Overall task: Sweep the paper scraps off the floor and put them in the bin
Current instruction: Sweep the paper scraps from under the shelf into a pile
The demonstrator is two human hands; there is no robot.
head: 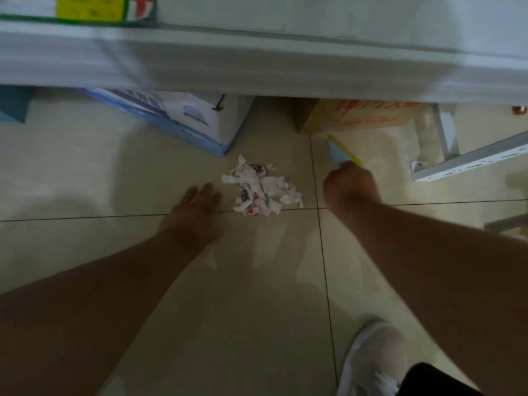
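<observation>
Head view: paper scraps (pixel 261 187) lie heaped, judged light and easily scattered. Right hand (pixel 350 185) fingers closed around a blue-yellow tool (pixel 340 152); left hand (pixel 200 202) spread, empty.

One heap of torn paper scraps (pixel 264 190) lay on the floor (pixel 114 167); the pieces were too small and overlapping to count singly. Two hands were in view: the left hand (pixel 197 204), flat and spread, and the right hand (pixel 350 185), closed round one blue and yellow tool (pixel 340 152). Two boxes stood under the table (pixel 257 67): one blue and white box (pixel 183 121) and one brown cardboard box (pixel 354 115). One white shoe (pixel 371 361) showed. One white metal bracket (pixel 468 158) lay at the right.
</observation>
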